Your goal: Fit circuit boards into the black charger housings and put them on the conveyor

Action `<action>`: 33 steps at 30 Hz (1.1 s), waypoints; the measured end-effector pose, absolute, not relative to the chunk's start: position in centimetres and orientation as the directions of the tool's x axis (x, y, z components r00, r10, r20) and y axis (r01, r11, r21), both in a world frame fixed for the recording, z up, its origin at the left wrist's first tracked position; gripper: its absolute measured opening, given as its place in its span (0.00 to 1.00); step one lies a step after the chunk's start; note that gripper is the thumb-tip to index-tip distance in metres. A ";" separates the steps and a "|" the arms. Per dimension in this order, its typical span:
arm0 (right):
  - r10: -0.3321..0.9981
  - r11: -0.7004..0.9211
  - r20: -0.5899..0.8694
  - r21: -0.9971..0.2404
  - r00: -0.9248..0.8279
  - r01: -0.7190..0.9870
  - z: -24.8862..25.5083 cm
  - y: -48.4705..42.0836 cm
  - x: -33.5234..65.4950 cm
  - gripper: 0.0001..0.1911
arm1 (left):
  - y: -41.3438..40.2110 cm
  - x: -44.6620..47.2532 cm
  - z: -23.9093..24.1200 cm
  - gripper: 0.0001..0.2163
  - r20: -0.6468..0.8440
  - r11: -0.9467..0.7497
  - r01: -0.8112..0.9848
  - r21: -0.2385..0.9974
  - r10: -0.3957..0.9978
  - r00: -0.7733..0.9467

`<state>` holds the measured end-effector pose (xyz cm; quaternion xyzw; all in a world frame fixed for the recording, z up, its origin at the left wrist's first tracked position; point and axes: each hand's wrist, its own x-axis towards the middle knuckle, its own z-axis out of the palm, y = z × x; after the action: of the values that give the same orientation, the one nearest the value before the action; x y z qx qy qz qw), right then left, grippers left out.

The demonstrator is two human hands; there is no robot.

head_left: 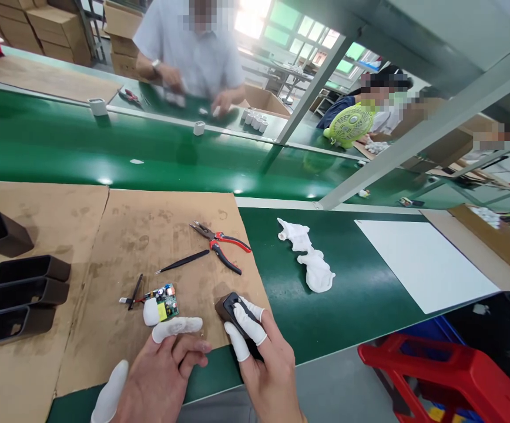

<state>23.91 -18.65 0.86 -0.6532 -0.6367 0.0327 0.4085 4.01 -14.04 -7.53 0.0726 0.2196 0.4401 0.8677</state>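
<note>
1. Our left hand (160, 373) is free, white finger cots (178, 329) on its thumb and index finger, the 2 spread wide, the other fingers loosely curled.
2. Our right hand (272, 355) grips a small dark brown oblong case with a black top (230, 302) between thumb and fingers, with 3 digits in white cots. We see it at the near right corner of the brown cardboard mat (123, 229).
3. Just beyond our left index finger lies a green circuit board with a white rounded block (169, 299), wired toward a thin black strip (136, 292).
4. Farther out, we have slim black tweezers (182, 262) near long-nose pliers with red-and-black handles (220, 244).
5. To our left, 3 dark brown open-ended rectangular boxes (59, 270) lie side by side.
6. To our right, 2 crumpled white pieces (319, 270) rest on the green tabletop (297, 317).
7. Opposite us, a person in a pale short-sleeved shirt (188, 53) works.
</note>
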 end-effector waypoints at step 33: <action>0.788 0.216 0.595 -0.509 0.159 0.833 3.0 -17.9 23.9 0.25 | -13.8 4.1 -0.8 0.20 -0.277 0.551 -0.800 0.237 0.828 0.488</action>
<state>23.91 -17.89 2.97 -0.6254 -0.6478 -0.0261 0.4341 4.05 -13.80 -0.81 0.0378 0.1815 0.4723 0.8617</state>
